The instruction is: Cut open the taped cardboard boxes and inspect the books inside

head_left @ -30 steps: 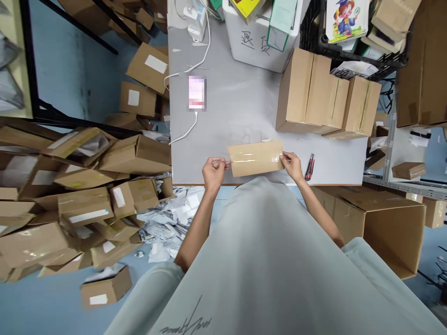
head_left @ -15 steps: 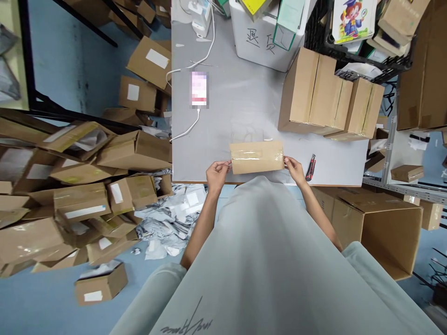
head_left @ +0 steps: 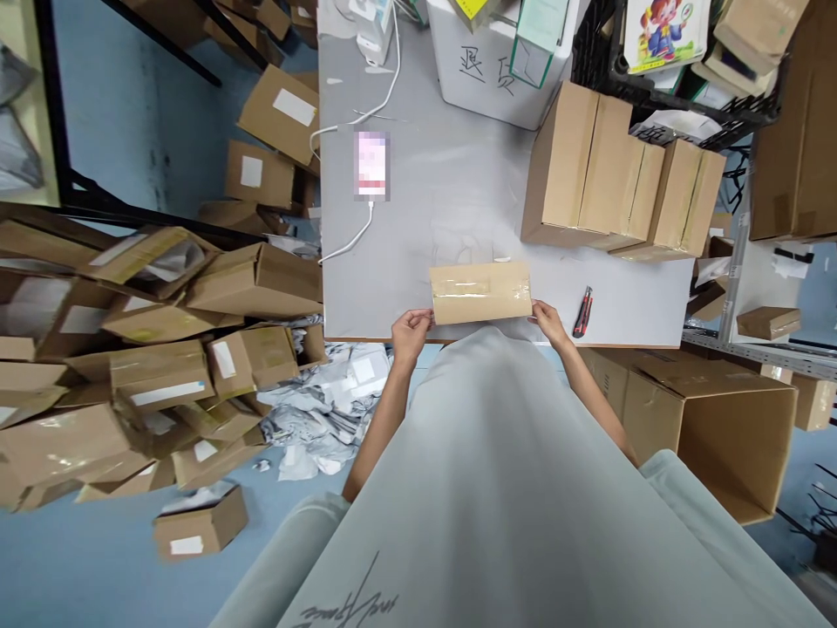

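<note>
A small cardboard box (head_left: 482, 295) with clear tape across its top lies near the front edge of the grey table (head_left: 418, 201). At its left end, low near the corner, my left hand (head_left: 411, 335) pinches the box with fingers closed. My right hand (head_left: 547, 321) grips the opposite end by its lower corner, thumb and fingers together. The undersides of the fingers are hidden. To the right of my right hand lies a red and black box cutter (head_left: 582, 312).
Taped boxes (head_left: 588, 166) stand at the table's back right, beside a white bin (head_left: 503, 83) and a black crate (head_left: 667, 109). A phone (head_left: 371, 166) on a white cable lies left. Discarded boxes (head_left: 160, 371) and paper scraps (head_left: 320, 419) cover the floor; a large open carton (head_left: 732, 445) sits right.
My left hand has shifted slightly down and its fingers sit lower on the box's end. My right hand has moved down a little too. The box has hardly moved.
</note>
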`<move>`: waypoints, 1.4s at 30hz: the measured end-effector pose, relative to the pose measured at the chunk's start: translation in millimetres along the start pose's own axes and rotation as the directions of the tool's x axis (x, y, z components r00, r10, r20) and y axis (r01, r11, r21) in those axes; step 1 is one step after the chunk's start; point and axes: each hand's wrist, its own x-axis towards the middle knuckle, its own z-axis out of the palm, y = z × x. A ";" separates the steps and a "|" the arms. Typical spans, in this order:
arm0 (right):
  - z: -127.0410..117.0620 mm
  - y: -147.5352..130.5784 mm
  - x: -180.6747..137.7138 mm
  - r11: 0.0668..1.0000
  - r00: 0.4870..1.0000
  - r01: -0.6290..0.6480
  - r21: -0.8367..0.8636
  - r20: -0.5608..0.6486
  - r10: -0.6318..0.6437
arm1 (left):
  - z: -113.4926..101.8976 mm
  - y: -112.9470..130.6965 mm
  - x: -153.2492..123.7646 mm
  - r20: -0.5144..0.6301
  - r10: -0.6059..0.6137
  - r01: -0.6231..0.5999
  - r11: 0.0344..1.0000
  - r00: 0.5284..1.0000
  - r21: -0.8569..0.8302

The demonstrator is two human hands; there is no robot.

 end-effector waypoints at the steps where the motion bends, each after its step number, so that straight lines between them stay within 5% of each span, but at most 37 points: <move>1: 0.0 0.0 0.6 1.000 1.000 0.000 -0.001 0.001 0.000 | -0.1 -0.1 0.4 -0.003 0.000 0.000 1.000 1.000 -0.001; 15: 2.0 -25.3 -12.5 0.997 0.997 0.059 0.053 0.052 -0.061 | -4.5 15.7 -9.2 -0.091 0.075 -0.078 0.996 0.993 -0.036; 20: 9.7 -39.7 -7.9 0.966 0.968 0.251 -0.062 -0.013 -0.252 | -10.8 35.4 9.3 -0.178 0.136 -0.148 0.987 0.975 -0.057; 25: 25.3 -31.3 22.0 0.964 0.970 0.241 -0.109 -0.009 -0.244 | -1.2 43.4 34.9 -0.152 0.066 -0.084 0.990 0.986 -0.114; 36: 9.5 -4.9 7.7 0.990 0.991 0.108 -0.090 0.088 -0.101 | -13.6 -0.6 34.3 -0.112 -0.023 0.013 0.996 0.993 -0.089; 42: 12.9 -1.0 -5.8 0.991 0.956 0.131 -0.011 0.265 -0.124 | -17.7 -22.2 31.3 -0.140 -0.053 0.049 0.998 0.989 -0.034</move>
